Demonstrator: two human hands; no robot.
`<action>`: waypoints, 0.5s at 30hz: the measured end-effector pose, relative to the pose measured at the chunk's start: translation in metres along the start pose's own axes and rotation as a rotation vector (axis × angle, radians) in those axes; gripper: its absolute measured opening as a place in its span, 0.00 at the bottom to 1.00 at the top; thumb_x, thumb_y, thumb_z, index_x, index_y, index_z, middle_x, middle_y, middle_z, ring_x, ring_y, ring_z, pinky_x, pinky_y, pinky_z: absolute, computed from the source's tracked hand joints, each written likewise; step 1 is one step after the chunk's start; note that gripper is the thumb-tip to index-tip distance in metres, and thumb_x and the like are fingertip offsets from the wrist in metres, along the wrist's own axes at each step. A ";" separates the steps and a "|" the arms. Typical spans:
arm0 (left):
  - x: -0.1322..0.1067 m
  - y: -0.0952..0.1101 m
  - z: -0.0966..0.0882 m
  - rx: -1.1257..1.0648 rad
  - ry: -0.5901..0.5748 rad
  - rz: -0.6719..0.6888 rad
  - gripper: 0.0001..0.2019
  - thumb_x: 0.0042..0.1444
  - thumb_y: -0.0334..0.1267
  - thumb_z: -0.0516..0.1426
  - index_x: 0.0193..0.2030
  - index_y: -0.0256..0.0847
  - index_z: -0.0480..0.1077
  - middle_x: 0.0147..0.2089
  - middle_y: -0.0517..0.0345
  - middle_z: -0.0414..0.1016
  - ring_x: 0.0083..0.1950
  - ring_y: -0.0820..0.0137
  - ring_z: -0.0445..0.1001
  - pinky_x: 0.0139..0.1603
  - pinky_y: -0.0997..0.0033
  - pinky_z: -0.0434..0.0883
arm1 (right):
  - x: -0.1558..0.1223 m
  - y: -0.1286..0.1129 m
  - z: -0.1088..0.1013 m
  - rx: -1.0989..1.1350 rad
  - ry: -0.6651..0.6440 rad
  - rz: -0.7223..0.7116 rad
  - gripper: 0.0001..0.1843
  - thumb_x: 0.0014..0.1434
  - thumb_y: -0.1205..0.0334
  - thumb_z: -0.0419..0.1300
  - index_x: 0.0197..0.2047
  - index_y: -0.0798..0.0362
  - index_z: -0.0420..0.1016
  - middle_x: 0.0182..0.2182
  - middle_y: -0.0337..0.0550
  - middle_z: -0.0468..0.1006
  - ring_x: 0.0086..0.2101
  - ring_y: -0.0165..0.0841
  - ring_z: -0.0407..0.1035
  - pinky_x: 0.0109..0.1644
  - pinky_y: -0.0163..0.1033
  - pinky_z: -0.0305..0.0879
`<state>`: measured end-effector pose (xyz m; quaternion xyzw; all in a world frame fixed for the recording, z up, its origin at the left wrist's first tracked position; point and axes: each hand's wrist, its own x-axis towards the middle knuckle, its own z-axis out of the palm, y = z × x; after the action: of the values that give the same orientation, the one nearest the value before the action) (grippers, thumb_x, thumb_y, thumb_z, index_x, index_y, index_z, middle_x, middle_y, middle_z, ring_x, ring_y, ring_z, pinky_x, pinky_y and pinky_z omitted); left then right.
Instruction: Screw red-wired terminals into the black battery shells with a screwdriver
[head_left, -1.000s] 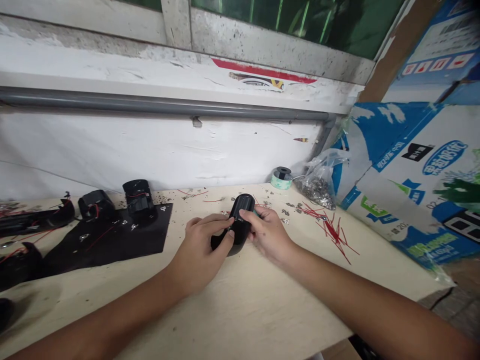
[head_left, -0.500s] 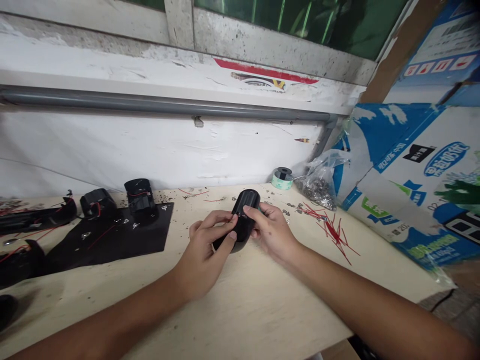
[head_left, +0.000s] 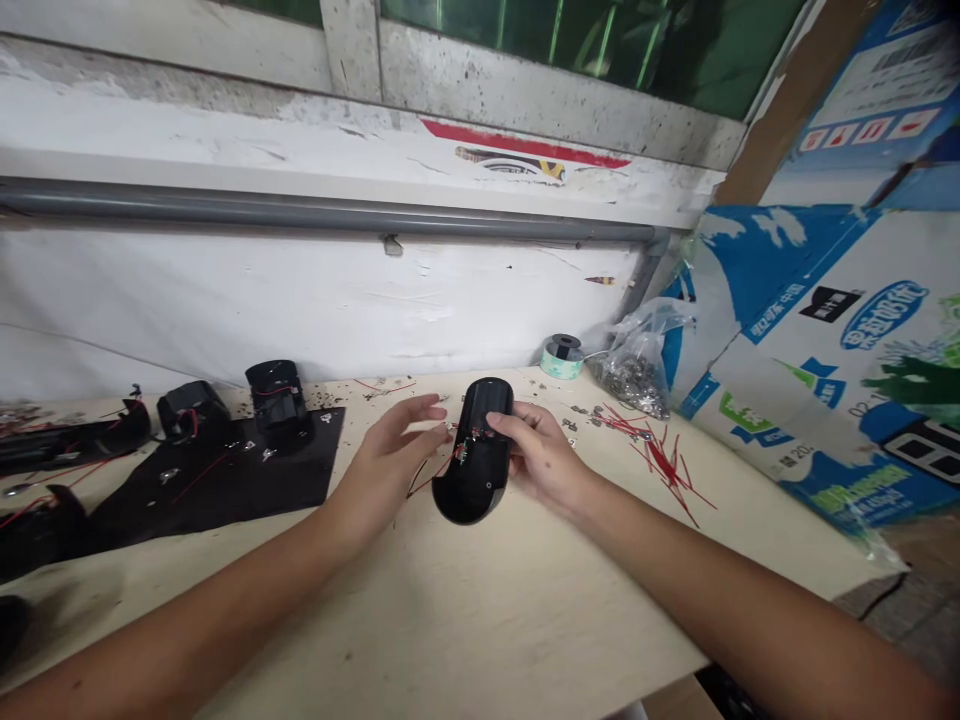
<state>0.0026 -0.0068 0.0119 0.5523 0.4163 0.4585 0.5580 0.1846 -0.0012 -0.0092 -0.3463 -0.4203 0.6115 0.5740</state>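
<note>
A black rounded plastic housing (head_left: 472, 490) is held above the table, its hollow inside facing me. Small metal parts and red wires show in its middle. My right hand (head_left: 544, 455) grips its right side, with the thumb laid over the upper inside. Just left of the housing is my left hand (head_left: 397, 440), its fingers apart and nothing visible between them. Red and dark wires (head_left: 427, 478) trail from the housing toward that hand; whether the fingers touch them I cannot tell.
Black housings with red wires (head_left: 276, 395) and a black sheet (head_left: 225, 480) lie to the left. Behind, at right, are a tape roll (head_left: 562, 358) and a plastic bag of metal parts (head_left: 637, 370). Cut red wires (head_left: 667, 465) lie right, beside a blue-white carton (head_left: 817, 350).
My left hand has let go of the housing and moved left, its fingers opening. The housing has turned, so its inside with wires now shows. My right hand keeps its grip.
</note>
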 end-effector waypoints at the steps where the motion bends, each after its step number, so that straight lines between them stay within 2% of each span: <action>1: 0.002 0.001 -0.001 -0.067 -0.077 -0.073 0.21 0.57 0.46 0.62 0.56 0.45 0.70 0.52 0.52 0.75 0.49 0.64 0.76 0.47 0.66 0.71 | -0.001 0.000 0.000 0.009 -0.028 0.006 0.16 0.47 0.55 0.74 0.33 0.56 0.76 0.27 0.40 0.76 0.27 0.31 0.72 0.33 0.36 0.71; 3: 0.003 0.001 -0.002 -0.141 -0.236 -0.189 0.17 0.57 0.45 0.62 0.51 0.41 0.73 0.42 0.54 0.77 0.41 0.67 0.76 0.41 0.70 0.71 | -0.002 0.000 -0.001 -0.003 -0.085 0.004 0.16 0.48 0.55 0.74 0.34 0.56 0.77 0.27 0.40 0.76 0.27 0.31 0.71 0.34 0.37 0.72; 5: 0.003 -0.002 -0.002 -0.150 -0.318 -0.236 0.13 0.56 0.46 0.63 0.44 0.40 0.75 0.36 0.56 0.76 0.34 0.71 0.74 0.34 0.74 0.69 | -0.002 0.002 -0.002 -0.048 -0.126 -0.006 0.16 0.50 0.54 0.73 0.34 0.56 0.77 0.27 0.40 0.76 0.26 0.31 0.71 0.32 0.37 0.71; 8: 0.001 -0.005 -0.003 -0.144 -0.327 -0.244 0.11 0.55 0.45 0.65 0.39 0.40 0.75 0.35 0.57 0.76 0.32 0.72 0.73 0.31 0.76 0.68 | -0.001 0.005 -0.005 -0.123 -0.175 -0.041 0.15 0.53 0.53 0.71 0.33 0.56 0.77 0.27 0.40 0.75 0.27 0.31 0.70 0.32 0.36 0.69; 12: 0.001 -0.008 -0.003 -0.192 -0.306 -0.202 0.11 0.56 0.44 0.64 0.40 0.39 0.75 0.37 0.54 0.77 0.37 0.69 0.76 0.40 0.70 0.73 | 0.002 0.008 -0.006 -0.129 -0.159 -0.060 0.15 0.55 0.51 0.70 0.32 0.55 0.75 0.25 0.36 0.70 0.25 0.27 0.65 0.30 0.33 0.65; 15: 0.004 -0.008 -0.003 -0.246 -0.221 -0.150 0.10 0.57 0.42 0.63 0.40 0.39 0.75 0.41 0.51 0.79 0.41 0.66 0.78 0.46 0.66 0.74 | 0.006 0.006 -0.008 -0.063 -0.083 -0.039 0.17 0.57 0.47 0.67 0.32 0.53 0.74 0.22 0.33 0.64 0.22 0.26 0.58 0.25 0.31 0.62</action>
<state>0.0011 -0.0015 0.0036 0.4944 0.3330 0.3995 0.6964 0.1889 0.0057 -0.0180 -0.3303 -0.4693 0.6004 0.5569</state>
